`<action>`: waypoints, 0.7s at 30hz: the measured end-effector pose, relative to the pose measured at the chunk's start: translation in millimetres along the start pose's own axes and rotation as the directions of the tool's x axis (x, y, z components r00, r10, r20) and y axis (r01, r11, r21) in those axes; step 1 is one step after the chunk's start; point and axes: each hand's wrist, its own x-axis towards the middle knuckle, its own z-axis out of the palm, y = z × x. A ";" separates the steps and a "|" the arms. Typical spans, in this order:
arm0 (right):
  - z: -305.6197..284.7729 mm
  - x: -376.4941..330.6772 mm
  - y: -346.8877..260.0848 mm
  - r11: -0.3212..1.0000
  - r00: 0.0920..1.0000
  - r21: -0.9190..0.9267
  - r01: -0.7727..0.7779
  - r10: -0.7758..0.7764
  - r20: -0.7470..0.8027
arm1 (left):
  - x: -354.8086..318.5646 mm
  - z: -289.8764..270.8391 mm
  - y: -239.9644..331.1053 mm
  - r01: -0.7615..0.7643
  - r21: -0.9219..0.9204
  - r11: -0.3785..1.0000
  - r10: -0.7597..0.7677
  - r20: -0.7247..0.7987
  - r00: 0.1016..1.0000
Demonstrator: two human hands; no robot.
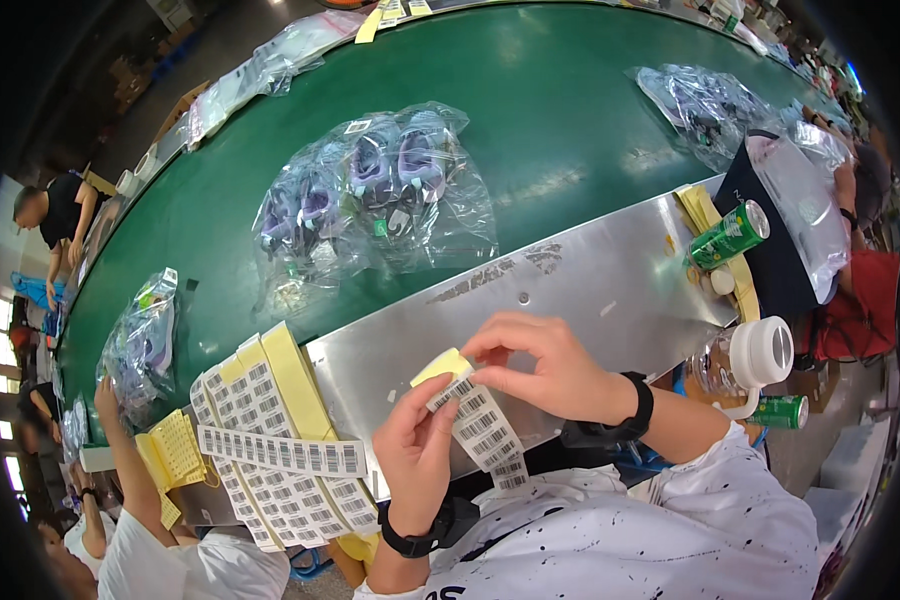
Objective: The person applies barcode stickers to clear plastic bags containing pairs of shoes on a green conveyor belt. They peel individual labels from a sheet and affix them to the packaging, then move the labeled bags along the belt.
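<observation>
A strip of white barcode labels (485,428) hangs over the metal ledge's near edge, its yellow backing paper (438,368) folded back at the top. My left hand (418,440) pinches the strip near its upper end between thumb and fingers. At that same end, the thumb and index finger of my right hand (542,368) close on the edge of the strip; whether a single label is loose between them is too small to tell. Left of my left hand, sheets of barcode labels (295,495) lie overlapped, with one strip (280,450) across them.
Beyond the metal ledge (590,270), bagged shoes (380,190) lie on a green conveyor belt (560,110). A green can (730,235) and a clear bottle with a white lid (760,352) stand to the right. At left, a co-worker's hand (106,398) touches another bagged pair (142,345).
</observation>
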 end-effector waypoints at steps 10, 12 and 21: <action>-0.8 -7.1 -0.4 0.949 0.967 -0.192 0.250 -0.253 0.005 | 0.0 -0.9 -1.1 -0.006 0.079 0.997 0.005 0.004 1.000; 1.1 -6.3 5.8 0.919 0.947 -0.237 0.314 -0.320 0.012 | 1.1 3.2 1.4 0.018 0.096 0.995 -0.016 -0.014 1.000; -18.3 15.2 -6.2 0.972 0.969 -0.009 0.233 -0.233 -0.086 | 11.4 1.5 -9.8 0.161 -0.041 0.986 -0.161 -0.008 0.987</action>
